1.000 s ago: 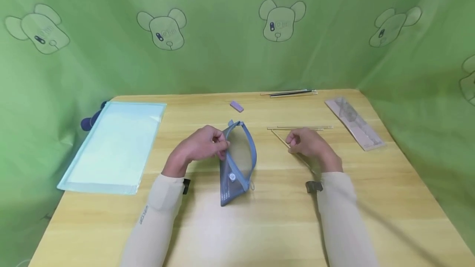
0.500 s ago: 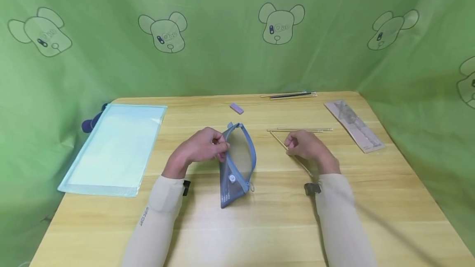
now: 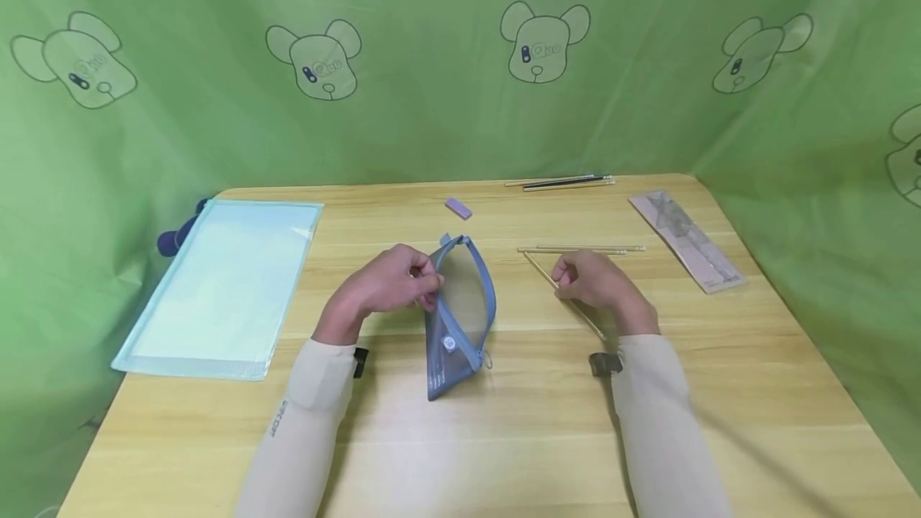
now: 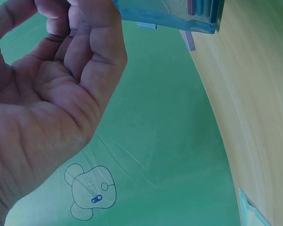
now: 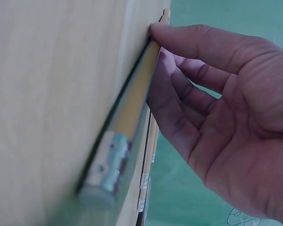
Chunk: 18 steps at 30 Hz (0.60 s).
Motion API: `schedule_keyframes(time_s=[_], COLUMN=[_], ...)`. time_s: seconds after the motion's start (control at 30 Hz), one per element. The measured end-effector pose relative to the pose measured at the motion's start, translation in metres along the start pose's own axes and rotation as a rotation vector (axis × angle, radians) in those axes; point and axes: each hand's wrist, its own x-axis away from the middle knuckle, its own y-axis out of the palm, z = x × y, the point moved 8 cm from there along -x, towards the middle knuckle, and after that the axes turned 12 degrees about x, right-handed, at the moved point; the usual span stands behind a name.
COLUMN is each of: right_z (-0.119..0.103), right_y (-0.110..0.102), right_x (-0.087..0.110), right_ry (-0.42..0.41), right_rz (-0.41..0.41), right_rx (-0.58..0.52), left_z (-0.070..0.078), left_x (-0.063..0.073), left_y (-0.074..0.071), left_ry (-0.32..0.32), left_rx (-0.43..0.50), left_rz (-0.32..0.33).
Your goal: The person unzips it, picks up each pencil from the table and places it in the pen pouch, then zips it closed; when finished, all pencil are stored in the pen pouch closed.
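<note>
A blue mesh pencil pouch (image 3: 448, 354) with its zipper spread apart stands mid-table in the head view. My left hand (image 3: 399, 280) pinches the pouch's left edge between thumb and fingers. Several long items show inside the pouch (image 4: 170, 23) in the left wrist view. On the right, my right hand (image 3: 593, 278) pinches a yellow pencil (image 3: 540, 268) around its middle. The pencil lies slanted, low over the table. In the right wrist view its metal band and eraser end (image 5: 106, 169) point toward the camera. Two more pencils (image 3: 547, 248) lie just beyond that hand, partly covered by it.
A purple eraser (image 3: 458, 208) lies behind the pouch. Farther back is a group of pencils (image 3: 561, 183), one of them black. A pale blue zip folder (image 3: 223, 286) lies at left, overlapping a dark blue object (image 3: 169, 242). At right lies a clear-and-pink ruler pack (image 3: 687, 240).
The pencil under my right hand lies slightly flatter across the table, and that hand has shifted a little to the left. My left hand keeps its hold on the pouch.
</note>
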Motion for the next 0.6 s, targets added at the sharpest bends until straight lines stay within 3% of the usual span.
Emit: schedule_keyframes(time_s=[0.33, 0.6], right_z=[-0.004, -0.020], right_y=[0.007, -0.004], right_x=[-0.002, 0.003], right_ry=[-0.024, -0.064], right_rz=[-0.002, -0.025], right_rx=[-0.011, -0.283], left_z=[-0.005, -0.002], left_x=[0.002, 0.000], left_y=[0.000, -0.004], left_ry=[-0.003, 0.011], left_rx=[-0.006, -0.017], left_rz=[0.006, 0.012])
